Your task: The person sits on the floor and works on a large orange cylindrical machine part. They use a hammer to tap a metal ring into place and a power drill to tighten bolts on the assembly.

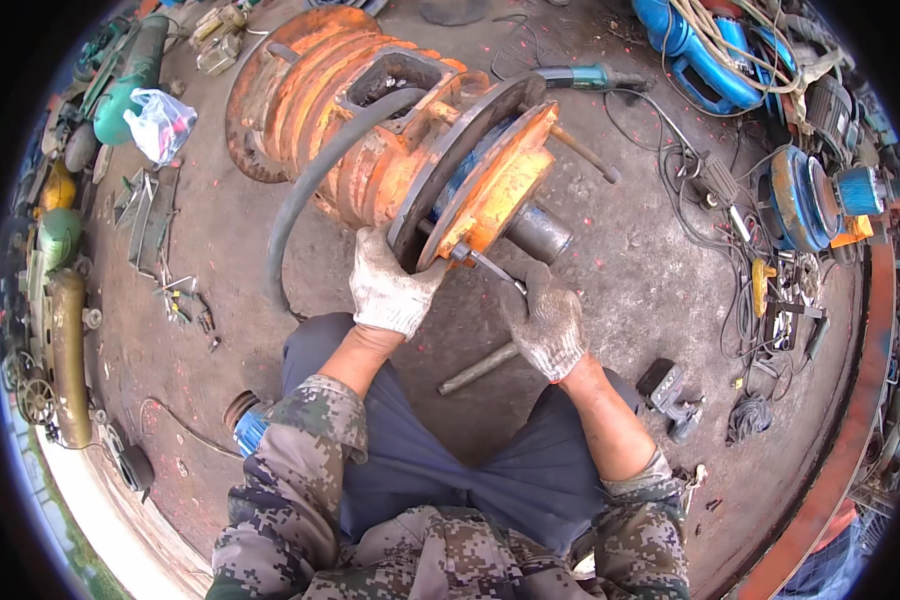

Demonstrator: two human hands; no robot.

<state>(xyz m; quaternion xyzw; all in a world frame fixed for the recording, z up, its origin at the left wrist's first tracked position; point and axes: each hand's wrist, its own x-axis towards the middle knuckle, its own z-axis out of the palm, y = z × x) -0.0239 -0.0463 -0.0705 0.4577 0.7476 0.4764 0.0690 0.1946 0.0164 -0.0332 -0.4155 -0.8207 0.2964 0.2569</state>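
A large orange, rust-stained machine housing (370, 150) lies on its side in front of me, with a dark round flange (460, 150) and an orange end cover (505, 195) at its right end. A steel shaft (540, 233) sticks out of the cover. My left hand (395, 288), in a white knitted glove, is closed around the lower rim of the dark flange; some fingertips are hidden. Gloved in grey-white, my right hand (547, 322) grips a slim metal tool (492, 268); its far end meets a bolt at the cover's lower edge. A black hose (315, 190) curves over the housing.
A metal bar (478, 368) lies between my knees. On the right are a cordless power tool (673, 400), cables (690, 200) and a blue machine part (800, 198). A teal angle grinder (590, 77) rests beyond the cover. Left stands a plastic bag (160, 125) near scattered metal pieces.
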